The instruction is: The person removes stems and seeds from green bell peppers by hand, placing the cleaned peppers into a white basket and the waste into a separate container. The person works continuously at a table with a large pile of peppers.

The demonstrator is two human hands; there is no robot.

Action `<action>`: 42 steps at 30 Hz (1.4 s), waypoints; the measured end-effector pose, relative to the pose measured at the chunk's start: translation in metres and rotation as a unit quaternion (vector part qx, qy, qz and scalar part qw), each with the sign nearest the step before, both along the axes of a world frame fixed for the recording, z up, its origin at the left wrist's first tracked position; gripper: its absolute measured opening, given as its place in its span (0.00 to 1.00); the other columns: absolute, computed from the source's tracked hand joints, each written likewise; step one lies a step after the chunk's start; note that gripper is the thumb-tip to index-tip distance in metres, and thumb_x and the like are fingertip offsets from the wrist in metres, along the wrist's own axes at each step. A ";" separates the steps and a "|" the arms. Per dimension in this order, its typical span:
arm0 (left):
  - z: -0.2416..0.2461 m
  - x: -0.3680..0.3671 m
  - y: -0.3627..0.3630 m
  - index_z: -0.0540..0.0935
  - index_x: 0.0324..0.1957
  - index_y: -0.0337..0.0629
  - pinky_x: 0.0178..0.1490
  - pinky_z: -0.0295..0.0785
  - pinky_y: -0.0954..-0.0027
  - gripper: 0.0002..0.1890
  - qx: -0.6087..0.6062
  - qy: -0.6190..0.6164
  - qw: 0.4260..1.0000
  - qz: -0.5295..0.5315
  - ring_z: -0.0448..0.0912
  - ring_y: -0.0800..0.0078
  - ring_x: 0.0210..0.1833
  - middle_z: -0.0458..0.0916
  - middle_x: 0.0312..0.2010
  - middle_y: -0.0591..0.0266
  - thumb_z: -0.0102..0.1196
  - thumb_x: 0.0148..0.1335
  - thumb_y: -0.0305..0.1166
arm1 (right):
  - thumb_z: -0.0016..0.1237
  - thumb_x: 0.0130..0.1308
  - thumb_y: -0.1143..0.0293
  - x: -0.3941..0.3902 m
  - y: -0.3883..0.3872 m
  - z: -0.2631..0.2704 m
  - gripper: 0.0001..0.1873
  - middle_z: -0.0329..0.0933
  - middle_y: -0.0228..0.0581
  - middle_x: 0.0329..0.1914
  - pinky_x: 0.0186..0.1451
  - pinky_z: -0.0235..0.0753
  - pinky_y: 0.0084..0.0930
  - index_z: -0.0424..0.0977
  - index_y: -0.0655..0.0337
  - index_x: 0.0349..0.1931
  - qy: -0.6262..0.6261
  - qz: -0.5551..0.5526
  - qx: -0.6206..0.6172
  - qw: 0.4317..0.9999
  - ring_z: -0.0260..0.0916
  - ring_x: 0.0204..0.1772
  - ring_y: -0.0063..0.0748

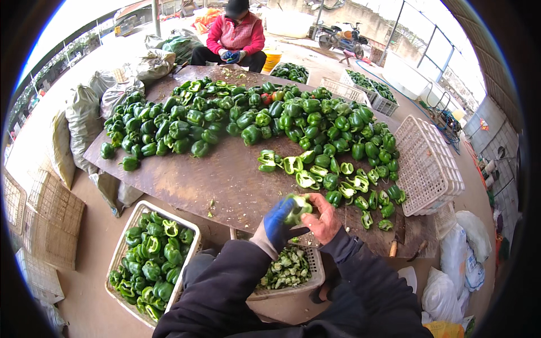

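Observation:
My left hand, in a blue-coated glove, holds an opened green bell pepper over the near edge of the wooden table. The bare fingers of my right hand grip the same pepper from the other side. Just beyond lie cut green pepper pieces, their pale insides showing. A large heap of green peppers spreads across the table, with a few red ones in it. Below my hands stands a crate of pepper cores and trimmings.
A white crate of green peppers stands at the lower left. A knife and a curved blade lie at the table's right edge, near stacked crates. Sacks stand left. A person sits across the table.

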State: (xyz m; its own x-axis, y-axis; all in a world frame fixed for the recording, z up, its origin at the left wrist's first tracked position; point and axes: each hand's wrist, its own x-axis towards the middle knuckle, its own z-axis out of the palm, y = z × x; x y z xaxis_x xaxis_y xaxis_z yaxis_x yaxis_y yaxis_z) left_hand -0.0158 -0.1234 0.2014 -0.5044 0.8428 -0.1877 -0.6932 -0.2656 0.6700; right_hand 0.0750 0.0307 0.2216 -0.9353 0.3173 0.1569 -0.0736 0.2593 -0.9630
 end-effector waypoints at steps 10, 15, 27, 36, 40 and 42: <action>-0.020 0.024 0.014 0.78 0.67 0.34 0.58 0.78 0.69 0.26 -0.185 0.331 0.925 0.014 0.85 0.75 0.54 0.88 0.54 0.51 0.60 0.71 0.34 | 0.63 0.56 0.70 0.039 0.012 -0.009 0.13 0.77 0.46 0.34 0.41 0.81 0.44 0.76 0.59 0.40 0.013 -0.090 0.495 0.864 0.79 0.36 0.52; -0.009 0.024 0.010 0.80 0.66 0.35 0.53 0.78 0.70 0.24 -0.211 0.309 0.926 -0.040 0.84 0.77 0.46 0.89 0.49 0.58 0.61 0.70 0.33 | 0.60 0.58 0.69 0.043 0.020 -0.016 0.09 0.80 0.48 0.31 0.36 0.80 0.43 0.75 0.60 0.34 -0.013 -0.070 0.397 0.915 0.81 0.35 0.56; 0.007 0.003 -0.013 0.78 0.68 0.37 0.38 0.79 0.75 0.23 -0.112 0.049 0.992 -0.035 0.86 0.76 0.42 0.88 0.48 0.62 0.61 0.74 0.33 | 0.55 0.70 0.76 0.057 0.035 -0.030 0.01 0.76 0.29 0.24 0.18 0.70 0.23 0.79 0.60 0.39 -0.031 0.019 -0.426 0.904 0.69 0.18 0.20; 0.021 -0.064 -0.236 0.80 0.65 0.39 0.42 0.82 0.65 0.22 -0.153 0.145 0.933 0.290 0.86 0.68 0.48 0.88 0.49 0.59 0.63 0.71 0.31 | 0.66 0.61 0.48 0.072 0.030 -0.046 0.40 0.84 0.58 0.54 0.61 0.79 0.47 0.73 0.62 0.68 -0.365 0.213 0.326 0.846 0.82 0.58 0.57; -0.038 -0.078 -0.397 0.83 0.64 0.45 0.42 0.83 0.64 0.21 -0.336 0.167 0.830 0.412 0.86 0.70 0.45 0.88 0.48 0.64 0.63 0.70 0.32 | 0.68 0.60 0.59 0.074 0.026 -0.050 0.36 0.84 0.47 0.37 0.45 0.82 0.37 0.74 0.65 0.67 -0.300 0.196 0.286 0.889 0.84 0.38 0.42; -0.067 -0.083 -0.461 0.85 0.62 0.45 0.42 0.83 0.66 0.19 -0.469 0.215 0.709 0.480 0.87 0.69 0.43 0.88 0.48 0.62 0.63 0.70 0.32 | 0.67 0.60 0.59 0.073 0.025 -0.052 0.35 0.84 0.47 0.37 0.45 0.82 0.36 0.74 0.66 0.66 -0.277 0.203 0.296 0.891 0.84 0.37 0.41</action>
